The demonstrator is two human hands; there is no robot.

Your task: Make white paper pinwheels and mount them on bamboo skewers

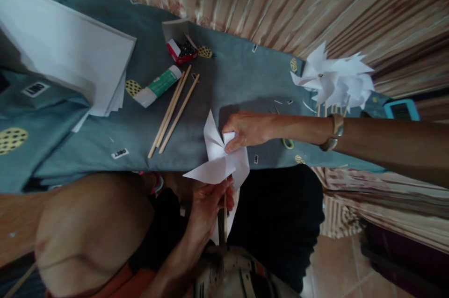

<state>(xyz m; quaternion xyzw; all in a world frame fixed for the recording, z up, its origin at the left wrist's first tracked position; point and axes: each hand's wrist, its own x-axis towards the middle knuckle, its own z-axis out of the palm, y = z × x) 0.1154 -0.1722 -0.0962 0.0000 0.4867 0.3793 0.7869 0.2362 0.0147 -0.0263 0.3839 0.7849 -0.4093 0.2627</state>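
Observation:
A white paper pinwheel (217, 160) is in front of me at the table's near edge, with its pointed blades spread. My right hand (243, 130) pinches one of its blades close to the centre, thumb and fingers closed on the paper. Below the blades, my left hand (212, 197) has its fingers closed around the pinwheel's thin wooden stick (225, 218). The stick points down towards my lap. Part of the left fingers is behind the paper and stick. A pair of scissors (287, 142) lies partly under my right forearm.
Several wooden sticks (178, 113) lie left of the pinwheel, near a glue stick (159, 85) and an opened red box (182, 51) of small dark pieces. A stack of white paper (70, 40) is at the left. Finished pinwheels (336, 78) and a blue-edged device (401, 110) are at the right.

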